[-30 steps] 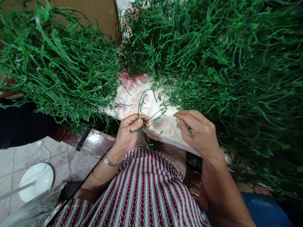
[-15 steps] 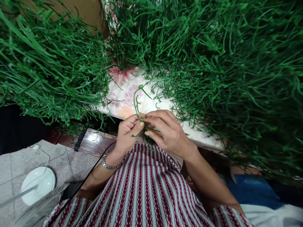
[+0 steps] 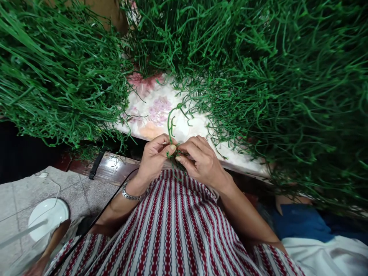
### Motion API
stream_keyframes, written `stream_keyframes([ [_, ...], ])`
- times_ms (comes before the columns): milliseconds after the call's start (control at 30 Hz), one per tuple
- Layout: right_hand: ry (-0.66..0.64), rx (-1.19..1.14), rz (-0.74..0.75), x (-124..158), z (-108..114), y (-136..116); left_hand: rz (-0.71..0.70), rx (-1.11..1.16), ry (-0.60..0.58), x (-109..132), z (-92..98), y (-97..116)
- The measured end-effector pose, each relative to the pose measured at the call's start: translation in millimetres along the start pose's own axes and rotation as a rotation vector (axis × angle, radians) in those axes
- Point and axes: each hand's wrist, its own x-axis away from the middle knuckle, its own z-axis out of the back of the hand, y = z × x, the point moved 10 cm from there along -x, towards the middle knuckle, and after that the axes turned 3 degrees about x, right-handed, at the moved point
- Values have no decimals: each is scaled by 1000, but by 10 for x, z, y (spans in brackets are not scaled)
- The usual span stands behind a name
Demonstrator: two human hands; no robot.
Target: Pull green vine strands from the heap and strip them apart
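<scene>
Between my two hands, just above my striped lap, is a curled green stem (image 3: pixel 169 124) with small side shoots. My left hand (image 3: pixel 156 155), with a metal watch on its wrist, pinches the stem between thumb and forefinger. Close beside it, my right hand (image 3: pixel 201 159) has its thumb and fingers pressed together on the lower part of the same stem. Some green bits hang below the fingertips. Large heaps of long thin green stems lie at the left (image 3: pixel 57 76) and at the right (image 3: pixel 273 84) on a flowered cloth (image 3: pixel 163 103).
Beyond the left heap is a brown object (image 3: pixel 110 15). A wooden bench (image 3: pixel 115 168) with a black strap stands at the left, above a tiled floor with a white round base (image 3: pixel 47 218). Another person's arm (image 3: pixel 56 239) shows at lower left; blue clothing (image 3: pixel 301 222) at right.
The stem's curled top has shifted slightly right and stands more open. Another person's arm has come into view at lower left. The view has shifted slightly.
</scene>
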Motion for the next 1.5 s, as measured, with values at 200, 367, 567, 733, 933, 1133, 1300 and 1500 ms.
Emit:
stream_keyframes([
  [200,-63,-109,-9,29,-71,26,-8,52,-8,8,-46,-32],
  [367,-52,-210,-59,18,-124,35,-108,124,82,51,-1,20],
  [567,18,-389,-112,24,-109,52,0,306,131,61,12,-91],
  [733,63,-440,-158,49,-80,120,113,354,129,52,35,-195],
  [933,-8,-497,-30,12,-101,-3,304,471,-8,54,-110,-332],
  [1133,-10,-585,43,34,-137,-51,332,457,17,68,-140,-343],
  [1300,44,-623,83,51,-98,-78,307,417,16,100,-161,-303],
  [1500,78,-610,135,62,-47,-122,267,414,-26,99,-192,-225],
])
